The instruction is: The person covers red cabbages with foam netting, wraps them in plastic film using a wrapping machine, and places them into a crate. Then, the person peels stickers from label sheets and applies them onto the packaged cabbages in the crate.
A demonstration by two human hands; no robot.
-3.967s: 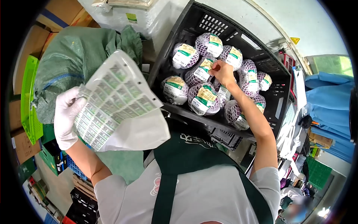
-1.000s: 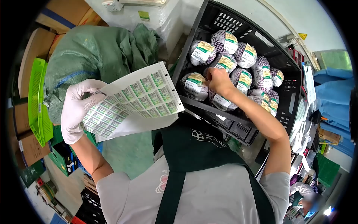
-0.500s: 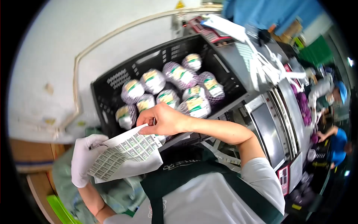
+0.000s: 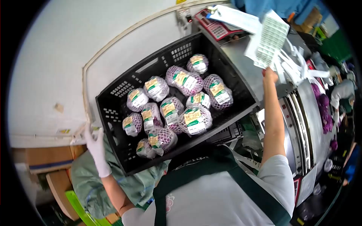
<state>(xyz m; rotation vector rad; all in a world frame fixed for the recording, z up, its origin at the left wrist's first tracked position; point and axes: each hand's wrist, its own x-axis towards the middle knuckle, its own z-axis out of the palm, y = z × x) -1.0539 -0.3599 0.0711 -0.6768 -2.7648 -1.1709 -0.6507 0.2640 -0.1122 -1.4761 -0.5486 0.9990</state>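
My right hand point(image 4: 270, 76), bare and with the arm stretched out, grips the lower end of a sheet of small printed stickers point(image 4: 272, 37). The sheet is above the grey metal worktop at the upper right. My left hand point(image 4: 96, 147), in a white glove, is beside the left wall of a black plastic crate point(image 4: 179, 148), fingers apart and holding nothing. Whether it touches the crate I cannot tell. Inside the crate lie several purple round vegetables point(image 4: 195, 119) in white netting, each with a green, yellow and white label.
A clipboard with paper point(image 4: 235, 19) lies over a red scale point(image 4: 217, 30) behind the crate. White strips point(image 4: 292, 67) are heaped on the worktop, beside a metal machine point(image 4: 298, 128). Cardboard boxes point(image 4: 49, 160) and a green sack point(image 4: 90, 184) are at the lower left. Another person point(image 4: 345, 92) is at far right.
My right hand has carried the sticker sheet from over the crate's front to the upper right. My left hand has let go of the sheet and opened beside the crate.
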